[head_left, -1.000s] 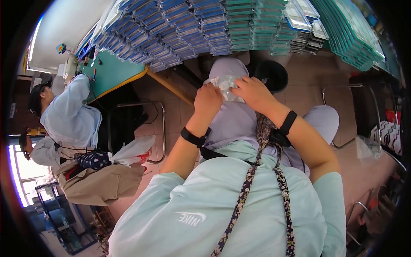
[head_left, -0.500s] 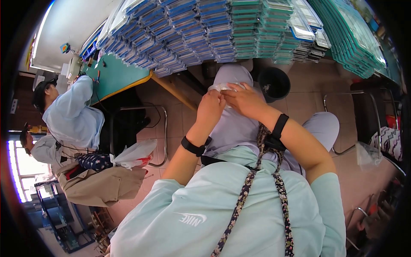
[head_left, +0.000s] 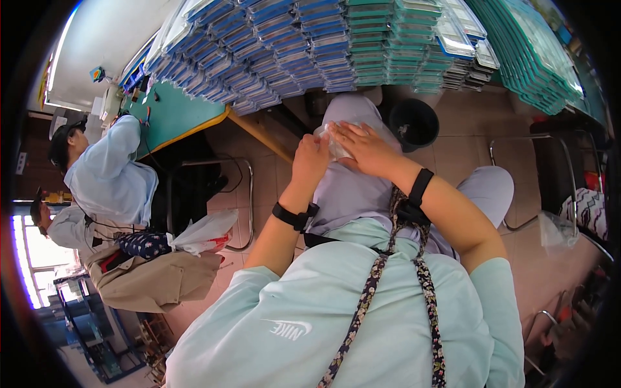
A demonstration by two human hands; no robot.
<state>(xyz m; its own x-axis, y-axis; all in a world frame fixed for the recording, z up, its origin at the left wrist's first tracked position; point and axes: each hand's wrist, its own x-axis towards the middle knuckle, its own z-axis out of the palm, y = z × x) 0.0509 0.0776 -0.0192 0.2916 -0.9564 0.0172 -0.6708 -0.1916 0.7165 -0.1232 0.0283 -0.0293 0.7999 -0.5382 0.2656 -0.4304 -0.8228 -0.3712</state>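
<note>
A piece of crumpled, translucent white plastic (head_left: pixel 337 151) lies over my raised thigh, bag-like in look, though its exact kind is unclear. My left hand (head_left: pixel 311 157) is closed at its left edge, with the fingertips gripping it. Across its top and right side rests my right hand (head_left: pixel 366 149), fingers stretched out flat and pressing on it. Part of the plastic is hidden under the right palm. Both wrists wear black bands.
Tall stacks of clear cases with blue (head_left: pixel 272 52) and green (head_left: pixel 372 45) edges stand just beyond my knees. A black bin (head_left: pixel 414 126) is right of my knee. At left, a person in light blue (head_left: pixel 113 168) sits by a green table (head_left: pixel 178 116). A metal-framed chair (head_left: pixel 569 155) stands right.
My right hand's fingers have flattened and spread over the plastic, where they were bent and pinching. The left hand has shifted slightly left, and more of the plastic shows between the hands.
</note>
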